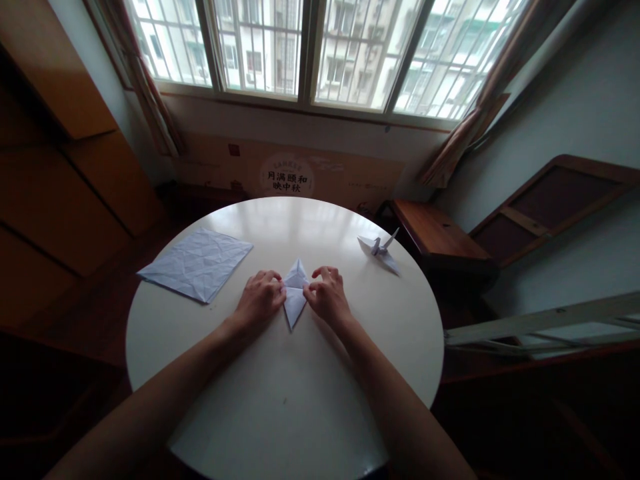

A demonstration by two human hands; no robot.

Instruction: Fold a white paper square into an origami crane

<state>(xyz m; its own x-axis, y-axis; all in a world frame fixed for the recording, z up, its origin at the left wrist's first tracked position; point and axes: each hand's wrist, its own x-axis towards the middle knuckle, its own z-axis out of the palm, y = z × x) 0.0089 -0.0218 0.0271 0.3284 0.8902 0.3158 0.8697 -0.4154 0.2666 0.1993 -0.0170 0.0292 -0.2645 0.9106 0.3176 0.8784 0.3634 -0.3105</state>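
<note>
A small white folded paper piece (295,293), kite-shaped with a point toward me, lies near the middle of the round white table (285,400). My left hand (259,299) has its fingers curled and pinched on the piece's left edge. On the other side my right hand (329,295) pinches the right edge in the same way. Both hands rest on the tabletop.
A creased, unfolded white paper sheet (197,263) lies on the table's left. A finished white paper crane (380,249) sits at the table's right rear. A wooden side table (433,233) and a leaning wooden frame (550,200) stand to the right, with a barred window (320,47) behind.
</note>
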